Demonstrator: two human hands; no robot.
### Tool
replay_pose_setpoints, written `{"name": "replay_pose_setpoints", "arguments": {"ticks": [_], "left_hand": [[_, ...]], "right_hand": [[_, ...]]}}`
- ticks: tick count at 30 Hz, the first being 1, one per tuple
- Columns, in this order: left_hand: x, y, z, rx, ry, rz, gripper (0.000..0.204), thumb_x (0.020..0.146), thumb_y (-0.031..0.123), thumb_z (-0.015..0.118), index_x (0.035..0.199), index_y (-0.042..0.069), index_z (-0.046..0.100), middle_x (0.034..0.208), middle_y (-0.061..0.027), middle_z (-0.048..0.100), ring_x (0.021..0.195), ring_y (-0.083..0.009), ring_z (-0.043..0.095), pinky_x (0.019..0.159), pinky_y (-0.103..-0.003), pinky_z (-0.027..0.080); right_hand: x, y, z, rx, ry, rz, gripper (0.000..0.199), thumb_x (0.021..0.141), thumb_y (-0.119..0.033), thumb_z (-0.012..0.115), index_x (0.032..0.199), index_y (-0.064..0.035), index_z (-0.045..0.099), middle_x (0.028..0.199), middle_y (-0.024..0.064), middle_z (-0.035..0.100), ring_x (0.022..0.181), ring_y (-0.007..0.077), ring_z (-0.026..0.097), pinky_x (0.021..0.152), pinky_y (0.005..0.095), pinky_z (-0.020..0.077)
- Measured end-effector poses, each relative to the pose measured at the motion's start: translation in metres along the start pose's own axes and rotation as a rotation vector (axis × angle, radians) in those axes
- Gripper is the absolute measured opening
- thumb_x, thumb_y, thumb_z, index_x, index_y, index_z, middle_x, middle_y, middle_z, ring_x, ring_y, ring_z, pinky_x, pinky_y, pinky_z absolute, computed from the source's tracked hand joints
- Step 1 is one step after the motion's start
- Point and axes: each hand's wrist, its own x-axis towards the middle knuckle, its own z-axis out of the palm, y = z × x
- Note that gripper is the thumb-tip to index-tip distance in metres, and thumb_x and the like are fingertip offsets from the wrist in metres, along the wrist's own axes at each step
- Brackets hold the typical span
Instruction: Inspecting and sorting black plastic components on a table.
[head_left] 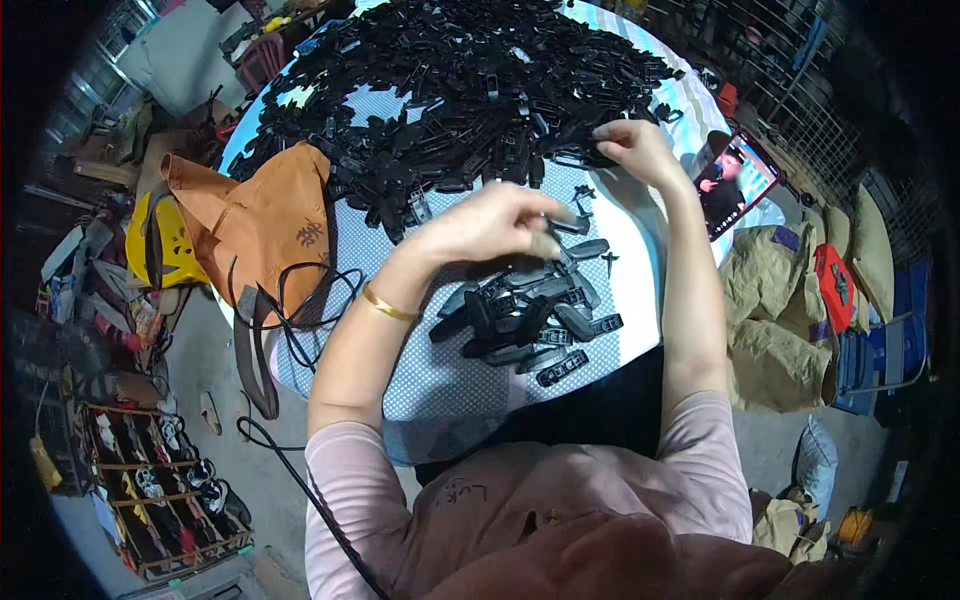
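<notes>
A round table with a dotted white cloth [440, 380] carries a big heap of small black plastic parts [470, 90] across its far half. A smaller pile of black parts [530, 315] lies near me. My left hand [495, 222], with a gold bangle on the wrist, hovers over the small pile, fingers pinched on a black plastic part [562, 222]. My right hand [635, 148] reaches to the near edge of the big heap, fingertips closed on a black piece there. A few loose black parts [590, 195] lie between my hands.
An orange-brown cloth bag [265, 225] with dark straps lies on the table's left edge. A phone with a lit screen [737, 182] rests at the right edge. Tan sacks [775, 320], a blue folding chair [890, 350], a yellow object [160, 245] and a shoe rack [160, 490] stand around.
</notes>
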Motion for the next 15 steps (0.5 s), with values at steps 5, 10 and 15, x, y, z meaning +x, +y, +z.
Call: {"name": "replay_pose_setpoints", "arguments": {"ticks": [5,10,15], "left_hand": [[0.031,-0.025,0.006,-0.026,0.262,0.046,0.029,0.078,0.016,0.063,0.105,0.004,0.064,0.075,-0.0058,0.064,0.068,-0.0088,0.057,0.066,-0.025,0.046],[0.085,-0.067,0.011,0.536,0.513,0.243,0.029,0.076,0.012,0.061,0.103,0.004,0.062,0.092,-0.0151,0.063,0.081,-0.0273,0.061,0.075,-0.033,0.048],[0.088,-0.04,0.012,0.01,0.752,-0.014,0.038,0.074,0.015,0.067,0.108,0.001,0.059,0.094,-0.0181,0.062,0.085,-0.0239,0.062,0.077,-0.032,0.048]], "right_hand": [[-0.003,0.005,0.017,-0.511,0.027,-0.028,0.022,0.069,-0.009,0.06,0.09,-0.005,0.065,0.085,0.0147,0.064,0.081,0.0311,0.062,0.072,0.0371,0.0495],[0.003,-0.006,0.029,-0.65,-0.002,0.057,0.018,0.072,-0.004,0.048,0.078,-0.0016,0.065,0.087,0.019,0.064,0.083,0.0315,0.063,0.074,0.0395,0.0501],[-0.006,-0.032,0.008,0.188,0.077,0.118,0.026,0.072,-0.017,0.067,0.09,0.0019,0.065,0.077,0.0105,0.065,0.07,0.0195,0.062,0.061,0.0315,0.0482]]}}
